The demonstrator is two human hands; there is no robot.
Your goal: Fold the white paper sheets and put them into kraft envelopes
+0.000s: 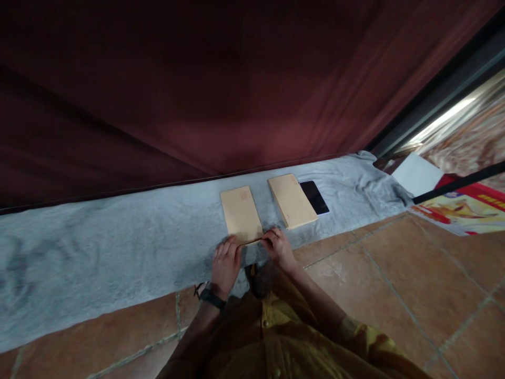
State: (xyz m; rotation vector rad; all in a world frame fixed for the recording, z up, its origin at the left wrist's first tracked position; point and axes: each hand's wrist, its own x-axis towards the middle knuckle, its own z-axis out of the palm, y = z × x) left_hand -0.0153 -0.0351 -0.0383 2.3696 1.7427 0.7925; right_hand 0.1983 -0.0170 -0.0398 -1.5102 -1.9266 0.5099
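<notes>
A tan envelope [240,213] lies flat on a grey cloth [118,252] spread on the floor. My left hand [225,263] pinches its near left corner, fingers curled. My right hand [279,246] grips the near right corner the same way. The envelope's near edge is slightly lifted between them. A second tan envelope [292,200] lies to the right, and a dark phone or tablet [314,196] rests screen up beside it.
A dark red curtain [236,79] hangs behind the cloth. Brown floor tiles [394,284] lie in front. At the right are a white sheet [417,173], a colourful printed poster [465,208] and a black bar [457,183].
</notes>
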